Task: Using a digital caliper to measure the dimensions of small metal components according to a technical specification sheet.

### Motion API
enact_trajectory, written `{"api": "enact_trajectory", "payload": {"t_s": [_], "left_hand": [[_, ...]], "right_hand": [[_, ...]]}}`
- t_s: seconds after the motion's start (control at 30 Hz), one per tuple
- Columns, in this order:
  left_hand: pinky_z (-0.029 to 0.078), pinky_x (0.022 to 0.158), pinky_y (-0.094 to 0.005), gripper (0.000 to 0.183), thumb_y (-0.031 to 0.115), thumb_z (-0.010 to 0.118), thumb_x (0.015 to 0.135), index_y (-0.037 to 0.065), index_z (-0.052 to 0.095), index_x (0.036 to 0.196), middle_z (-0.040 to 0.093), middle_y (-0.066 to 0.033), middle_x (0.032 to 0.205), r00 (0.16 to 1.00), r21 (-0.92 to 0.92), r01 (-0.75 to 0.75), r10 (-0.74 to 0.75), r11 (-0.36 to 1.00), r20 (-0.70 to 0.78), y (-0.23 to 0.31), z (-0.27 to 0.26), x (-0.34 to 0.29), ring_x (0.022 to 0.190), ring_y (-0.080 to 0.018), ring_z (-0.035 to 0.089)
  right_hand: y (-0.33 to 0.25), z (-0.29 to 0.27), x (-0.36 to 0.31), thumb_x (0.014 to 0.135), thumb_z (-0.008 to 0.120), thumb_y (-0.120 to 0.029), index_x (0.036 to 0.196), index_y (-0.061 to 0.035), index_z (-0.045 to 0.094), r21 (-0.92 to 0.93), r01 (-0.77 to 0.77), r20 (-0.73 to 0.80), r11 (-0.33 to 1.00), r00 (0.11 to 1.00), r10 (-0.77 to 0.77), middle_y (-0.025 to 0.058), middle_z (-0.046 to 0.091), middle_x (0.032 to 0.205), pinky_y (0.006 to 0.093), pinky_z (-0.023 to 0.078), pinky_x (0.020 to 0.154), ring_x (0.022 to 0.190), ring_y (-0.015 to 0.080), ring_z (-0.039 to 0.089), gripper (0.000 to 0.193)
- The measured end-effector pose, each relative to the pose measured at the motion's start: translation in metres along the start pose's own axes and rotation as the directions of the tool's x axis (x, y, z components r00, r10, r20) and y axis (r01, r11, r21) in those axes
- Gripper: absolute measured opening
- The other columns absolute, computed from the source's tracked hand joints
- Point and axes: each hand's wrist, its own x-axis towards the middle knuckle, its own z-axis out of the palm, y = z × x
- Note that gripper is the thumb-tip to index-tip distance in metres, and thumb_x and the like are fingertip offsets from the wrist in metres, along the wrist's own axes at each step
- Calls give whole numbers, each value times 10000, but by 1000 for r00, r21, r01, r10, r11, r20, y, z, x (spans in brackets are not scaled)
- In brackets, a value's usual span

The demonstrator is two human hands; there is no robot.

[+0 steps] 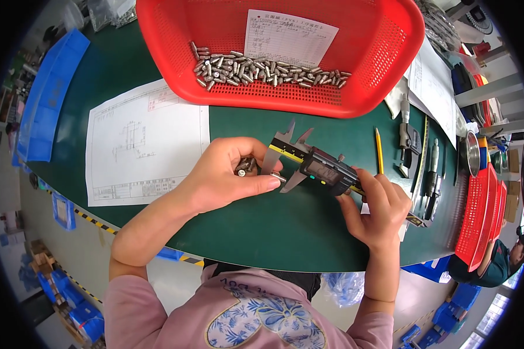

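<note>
My left hand point(215, 177) is closed around several small metal pins point(245, 166). Between its thumb and index finger one more metal pin point(278, 176) sticks out, lying at the lower jaws of a digital caliper point(326, 171). Whether both jaws touch that pin is too small to tell. My right hand point(378, 209) grips the caliper's right end, thumb below the display body and fingers over the beam. Beyond the hands, a red plastic basket point(262, 104) holds a heap of similar metal pins point(273, 72) and an upright printed sheet point(288, 38).
A drawing sheet point(148, 145) lies left on the green table point(239, 232). To the right are a yellow pencil point(379, 150), a micrometer point(407, 139) and another micrometer point(434, 180). A blue tray point(49, 96) stands far left; red baskets point(477, 215) and another person point(495, 262) are at right.
</note>
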Motion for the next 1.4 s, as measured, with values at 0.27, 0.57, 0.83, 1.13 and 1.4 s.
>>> {"api": "enact_trajectory", "payload": {"t_s": [0.27, 0.57, 0.83, 1.13, 1.4], "left_hand": [[421, 571, -172, 197, 64, 681, 740, -30, 578, 880, 591, -41, 768, 998, -84, 50, -53, 995, -32, 4, 3, -1, 656, -43, 529], [429, 608, -183, 208, 27, 648, 740, 19, 543, 919, 579, -47, 853, 995, -191, 101, -103, 976, 0, -5, 6, 1, 701, -76, 541], [403, 597, -164, 189, 60, 642, 772, 17, 555, 934, 580, -26, 841, 996, -280, 69, -81, 958, -31, -9, 8, -1, 697, -36, 507], [416, 595, -167, 162, 40, 632, 777, 4, 558, 916, 581, -25, 817, 996, -211, 43, -58, 977, -65, -4, 10, -4, 674, -29, 502], [404, 599, -169, 156, 40, 633, 776, 7, 557, 908, 576, -19, 817, 997, -207, 32, -45, 978, -57, -4, 10, -5, 682, -28, 496]], "right_hand": [[-3, -1, 1, 575, 741, -231, 743, -58, 549, -13, -79, -13, 997, 997, 79, 24, 483, 546, 288, 351, 381, 416, 189, 479, 308], [0, 3, -1, 583, 744, -282, 675, -81, 521, 24, -165, -34, 986, 986, 166, 23, 478, 526, 301, 344, 372, 402, 207, 478, 314], [1, 5, -2, 603, 734, -261, 757, -75, 552, 2, -155, -7, 988, 988, 155, 28, 505, 573, 298, 362, 383, 425, 208, 493, 303], [0, 4, -2, 613, 726, -211, 811, -58, 558, 31, -180, -21, 983, 983, 180, 31, 502, 572, 288, 373, 394, 439, 200, 505, 302], [-4, 2, -1, 597, 751, -283, 725, -70, 538, -16, -224, -37, 974, 974, 224, 27, 531, 564, 289, 375, 384, 425, 201, 508, 327]]}}
